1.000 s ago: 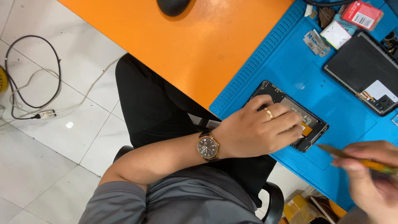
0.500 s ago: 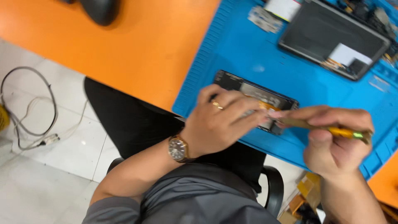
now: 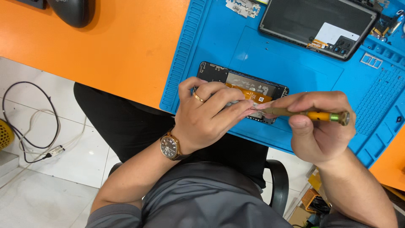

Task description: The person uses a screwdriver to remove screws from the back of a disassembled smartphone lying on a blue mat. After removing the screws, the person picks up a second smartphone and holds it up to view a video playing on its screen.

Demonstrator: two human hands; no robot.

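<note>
Fingers of the left hand press down on an opened phone that lies on the blue work mat, its back off and an orange flex strip showing inside. That hand wears a gold ring and, at the wrist, a brown-strapped wristwatch; its fingers are held together, laid flat over the near part of the phone, gripping nothing. Just to its right, the right hand pinches a screwdriver with a yellow and green handle between thumb and fingers, the shaft lying almost level and its tip meeting the phone just beside the left fingertips. Whether the tip sits in a screw cannot be told.

Beyond both hands, farther up the mat, lies a dark back cover with a white patch, and left of that a small metal plate. Left of the left hand the mat ends on the orange desk, where a black mouse sits at the far edge. Below the left forearm, white floor tiles carry a looped cable.
</note>
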